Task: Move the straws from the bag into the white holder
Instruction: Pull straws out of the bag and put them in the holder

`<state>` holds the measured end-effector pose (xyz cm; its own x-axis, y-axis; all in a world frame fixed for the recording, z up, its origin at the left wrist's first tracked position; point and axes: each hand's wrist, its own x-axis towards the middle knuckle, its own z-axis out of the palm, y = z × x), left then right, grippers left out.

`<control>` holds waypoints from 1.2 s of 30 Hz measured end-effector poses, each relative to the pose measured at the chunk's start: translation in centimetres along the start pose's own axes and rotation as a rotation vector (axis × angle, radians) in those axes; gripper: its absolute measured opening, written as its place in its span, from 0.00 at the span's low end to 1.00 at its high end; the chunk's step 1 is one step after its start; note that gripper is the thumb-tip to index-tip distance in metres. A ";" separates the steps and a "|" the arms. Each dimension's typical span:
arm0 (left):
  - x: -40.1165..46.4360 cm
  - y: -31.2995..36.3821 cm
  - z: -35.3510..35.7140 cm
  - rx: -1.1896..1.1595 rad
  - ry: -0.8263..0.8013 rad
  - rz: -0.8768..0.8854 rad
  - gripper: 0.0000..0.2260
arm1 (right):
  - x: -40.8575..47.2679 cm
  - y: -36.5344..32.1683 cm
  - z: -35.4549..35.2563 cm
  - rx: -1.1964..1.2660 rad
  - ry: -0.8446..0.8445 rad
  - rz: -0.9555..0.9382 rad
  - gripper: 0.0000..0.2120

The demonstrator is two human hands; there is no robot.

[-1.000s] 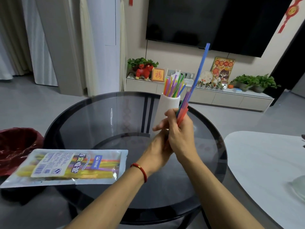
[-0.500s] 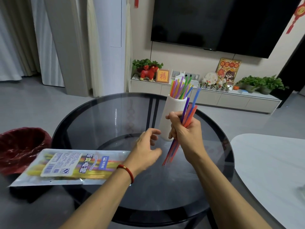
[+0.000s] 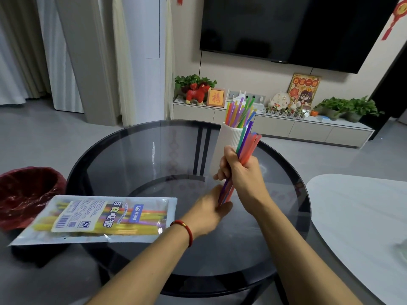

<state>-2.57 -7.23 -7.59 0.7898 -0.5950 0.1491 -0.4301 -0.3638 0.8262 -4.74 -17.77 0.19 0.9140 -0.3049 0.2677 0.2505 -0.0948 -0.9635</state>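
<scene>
Right hand grip is closed around a bundle of straws, red, purple, blue and green, held tilted with top ends leaning away and to the right. Top ends of the bundle sit just beside the rim of the white holder, on its right side, not inside it. Lower ends stick out below the fist and touch the left hand, which is cupped, loosely open, under them; it grips nothing. Red bracelet on the left wrist.

White holder stands upright on the round dark glass bench, partly hidden behind the right hand. It already carries many coloured straws fanning out of its top.

Bag lies flat, left of the holder and nearer the camera, overhanging the bench's left edge. More straws, mostly yellow, show through its clear plastic; printed label on top.

Left of the bag, beyond the bench edge, a bin with a red liner. Right of the holder, a white table close to the bench. Behind the holder, a low cabinet with plants and ornaments, dark screen on the wall above.
</scene>
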 end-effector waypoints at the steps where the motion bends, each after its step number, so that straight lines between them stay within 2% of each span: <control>1: 0.1 0.0 0.4 -0.025 0.008 0.011 0.03 | 0.0 0.1 0.1 0.001 -0.018 -0.011 0.19; 2: 0.1 0.4 0.7 -0.049 0.002 0.017 0.01 | 0.0 0.3 0.2 -0.018 -0.038 -0.018 0.20; 4: 0.3 0.3 1.1 -0.043 0.041 0.007 0.08 | -0.1 0.8 0.1 -0.157 -0.058 -0.025 0.22; 6: 0.3 0.1 1.3 -0.025 0.103 0.015 0.11 | -0.2 1.3 -0.6 -0.454 -0.071 -0.113 0.21; 7: 0.2 0.0 1.3 -0.045 0.108 0.003 0.09 | -0.3 1.4 -1.1 -0.581 -0.091 -0.166 0.20; 8: 0.2 -0.2 1.4 -0.026 0.088 0.019 0.07 | -0.3 1.4 -1.7 -0.662 -0.118 -0.201 0.19; 10: 0.4 -0.4 1.3 0.011 0.002 0.004 0.08 | -0.2 1.6 -2.9 -0.691 -0.149 -0.200 0.18; 12: 0.5 -0.8 0.5 0.039 -0.079 -0.047 0.08 | -0.1 1.9 -3.8 -0.626 -0.108 -0.137 0.18; 14: 0.5 -1.1 -0.9 0.050 -0.110 -0.086 0.21 | -0.2 2.4 -4.7 -0.529 -0.012 -0.061 0.18; 15: 0.6 -1.2 -1.7 0.012 -0.082 -0.112 0.25 | -0.3 2.6 -5.3 -0.473 0.040 -0.033 0.18; 17: 0.5 -1.3 -3.4 0.006 0.049 -0.163 0.23 | -0.5 2.7 -6.4 -0.297 0.143 -0.011 0.18; 18: 0.2 -1.4 -4.1 0.140 0.116 -0.179 0.20 | -0.5 2.6 -7.0 -0.201 0.197 -0.012 0.18; 19: -0.1 -1.8 -4.8 0.388 0.167 -0.203 0.18 | -0.4 2.4 -7.3 -0.116 0.246 -0.016 0.19; 21: -1.1 -3.0 -5.8 0.832 0.112 -0.308 0.17 | 0.1 1.9 -7.7 0.021 0.333 -0.011 0.18; 22: -1.6 -3.4 -5.9 0.900 0.048 -0.387 0.17 | 0.5 1.6 -7.8 0.072 0.374 -0.002 0.17; 25: -1.8 -4.1 -4.8 0.738 -0.058 -0.497 0.20 | 2.2 0.1 -8.1 0.211 0.498 0.001 0.13; 28: -1.1 -3.9 -2.4 0.616 -0.009 -0.475 0.23 | 4.2 -1.9 -8.3 0.336 0.620 -0.001 0.07; 30: -0.5 -3.6 -1.3 0.539 0.017 -0.437 0.25 | 5.5 -3.1 -8.2 0.365 0.666 -0.026 0.07; 33: 0.8 -2.7 -0.7 0.377 0.082 -0.338 0.25 | 6.8 -4.5 -7.8 0.274 0.673 -0.089 0.08; 36: 1.2 -2.0 -0.4 0.295 0.144 -0.239 0.22 | 7.4 -5.0 -7.0 0.050 0.658 -0.196 0.11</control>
<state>-0.62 -6.92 -8.81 0.9267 -0.3703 0.0637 -0.3178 -0.6821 0.6586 -1.51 -26.18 7.08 0.4704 -0.8001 0.3721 0.4204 -0.1676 -0.8917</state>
